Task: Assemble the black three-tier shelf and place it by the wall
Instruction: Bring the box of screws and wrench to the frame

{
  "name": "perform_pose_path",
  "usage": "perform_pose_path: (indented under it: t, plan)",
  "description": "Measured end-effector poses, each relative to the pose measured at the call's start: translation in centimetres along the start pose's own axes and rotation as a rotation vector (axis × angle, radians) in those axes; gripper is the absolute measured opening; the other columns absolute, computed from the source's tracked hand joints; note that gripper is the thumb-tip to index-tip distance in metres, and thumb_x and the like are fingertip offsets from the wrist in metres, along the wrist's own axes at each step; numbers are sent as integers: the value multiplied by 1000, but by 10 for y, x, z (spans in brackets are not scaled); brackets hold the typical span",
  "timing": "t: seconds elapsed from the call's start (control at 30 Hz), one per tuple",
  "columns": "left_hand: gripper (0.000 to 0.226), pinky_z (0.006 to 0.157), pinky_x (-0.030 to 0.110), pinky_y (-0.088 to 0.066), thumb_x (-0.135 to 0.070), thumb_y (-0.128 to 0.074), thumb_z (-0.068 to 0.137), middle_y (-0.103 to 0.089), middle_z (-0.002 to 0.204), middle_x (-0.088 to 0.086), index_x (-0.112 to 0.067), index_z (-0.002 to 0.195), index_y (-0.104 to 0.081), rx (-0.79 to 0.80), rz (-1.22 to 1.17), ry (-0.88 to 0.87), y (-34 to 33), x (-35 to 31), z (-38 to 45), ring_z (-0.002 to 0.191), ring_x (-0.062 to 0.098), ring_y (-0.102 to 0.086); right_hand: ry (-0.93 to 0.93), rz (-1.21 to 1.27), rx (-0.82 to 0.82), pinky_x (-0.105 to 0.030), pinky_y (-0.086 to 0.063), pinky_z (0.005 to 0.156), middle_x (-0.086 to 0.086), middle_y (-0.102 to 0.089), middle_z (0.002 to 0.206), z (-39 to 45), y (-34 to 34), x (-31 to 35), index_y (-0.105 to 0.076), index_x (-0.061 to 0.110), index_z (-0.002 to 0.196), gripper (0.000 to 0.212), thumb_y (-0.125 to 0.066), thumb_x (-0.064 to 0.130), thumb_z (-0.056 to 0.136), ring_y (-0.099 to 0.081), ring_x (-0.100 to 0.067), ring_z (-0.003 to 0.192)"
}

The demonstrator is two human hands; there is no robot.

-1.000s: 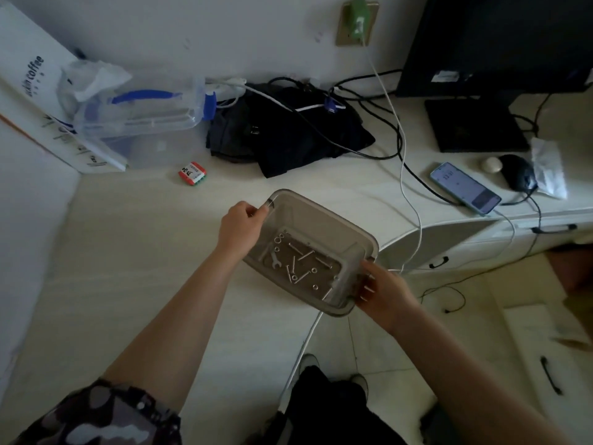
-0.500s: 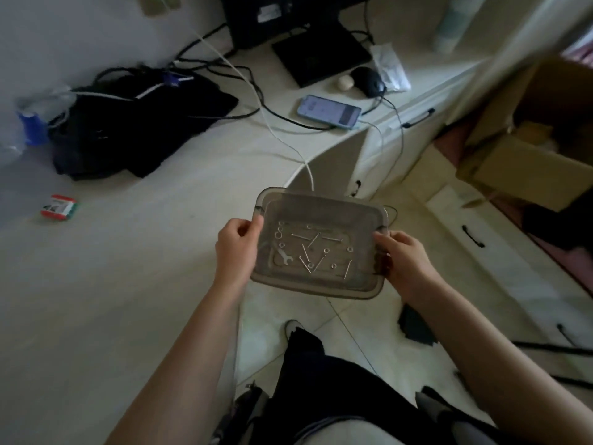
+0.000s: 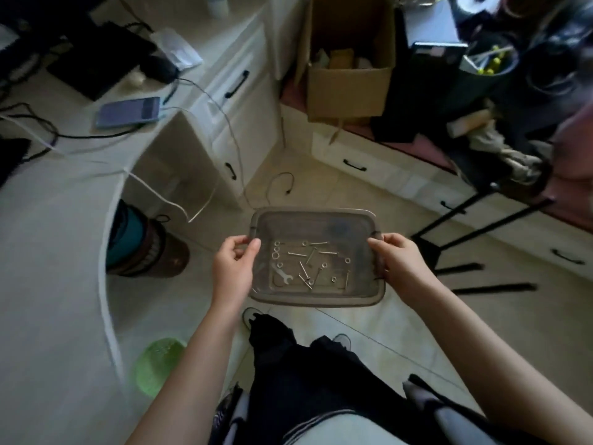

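The table is off to my left. My left hand pinches the left rim of the translucent tray, held over the floor with bolts, washers and a small wrench loose inside; my right hand grips the right rim. The black shelf frame stands further right. If I tilt the tray, that hardware could slide out and scatter.

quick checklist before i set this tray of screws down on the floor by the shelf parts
1. Left hand grips the tray edge: ok.
2. Right hand grips the opposite edge: ok.
3. Tray held roughly level: ok.
4. Screws, washers and small wrench inside the tray: ok.
5. Black frame pieces within reach on the floor: ok.
6. All hardware counted: cannot tell.
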State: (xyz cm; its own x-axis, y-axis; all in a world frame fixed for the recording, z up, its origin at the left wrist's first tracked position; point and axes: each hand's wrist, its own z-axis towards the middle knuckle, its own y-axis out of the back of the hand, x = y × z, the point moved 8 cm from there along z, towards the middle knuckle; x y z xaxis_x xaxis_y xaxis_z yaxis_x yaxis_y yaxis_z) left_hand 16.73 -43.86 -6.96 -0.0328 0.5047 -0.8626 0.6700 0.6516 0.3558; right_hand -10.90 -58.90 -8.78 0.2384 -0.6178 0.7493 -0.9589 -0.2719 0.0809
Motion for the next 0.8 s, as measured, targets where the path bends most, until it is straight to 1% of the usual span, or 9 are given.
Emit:
perform_pose_path:
  t: [0.1,0.13,0.2,0.27,0.43,0.53,0.63,0.7,0.8]
  plan:
    - [13,75,22,-51,-23,-67,96,-70,97,3,-15,106,-65,104,24,-7,-59,-8,-20,90,15,-65,-1,53,-103,-23,-44,45,0,-58,63,-8,69,-14,-58,11,91,8,-64,16,93,-55,-6,42]
    - [13,79,28,-53,-23,-67,96,-69,97,4,-15,106,-66,142,32,-7,-79,-11,-26,91,18,-65,1,67,-132,-24,-45,45,-2,-59,68,-11,91,-19,-59,10,93,8,-64,16,93,-57,-7,46]
    - [10,83,38,-53,-24,-67,96,-69,96,5,-17,104,-66,217,59,-12,-117,-18,-39,92,21,-64,-5,94,-192,-28,-49,53,-6,-63,80,-18,131,-30,-60,9,98,11,-64,18,93,-61,-15,61]
    - [8,83,39,-52,-23,-67,96,-68,95,5,-18,102,-65,281,85,-37,-154,-28,-49,90,21,-63,-17,147,-258,-32,-50,58,-8,-64,85,-25,169,-40,-60,11,98,10,-64,19,93,-60,-20,68]
    - [5,86,44,-53,-23,-67,96,-68,94,5,-19,98,-65,448,159,-92,-238,-56,-71,87,19,-61,-63,291,-415,-28,-47,50,-3,-61,78,-41,241,-60,-60,12,97,8,-62,19,95,-58,-13,59]
    - [7,81,39,-54,-26,-68,95,-67,92,2,-21,94,-64,535,204,-144,-283,-70,-79,85,17,-62,-82,355,-494,-32,-49,56,-7,-63,84,-47,273,-69,-60,8,105,15,-60,20,97,-60,-19,69]
    - [12,73,30,-50,-30,-70,93,-62,87,-3,-22,91,-61,616,270,-219,-327,-82,-83,78,12,-57,-104,452,-571,-30,-45,55,-8,-60,81,-48,297,-73,-59,5,107,15,-59,16,97,-54,-20,63]
    - [15,73,31,-49,-29,-70,93,-60,85,-3,-19,90,-60,678,313,-233,-357,-90,-86,77,12,-55,-116,523,-632,-30,-42,56,-7,-58,78,-48,313,-75,-58,5,107,13,-59,13,97,-51,-19,61]
    - [19,75,34,-47,-26,-70,93,-57,82,-2,-13,88,-57,747,346,-265,-394,-104,-94,74,11,-51,-114,603,-693,-28,-45,57,-5,-59,76,-49,335,-77,-58,6,102,8,-59,11,96,-54,-17,61]
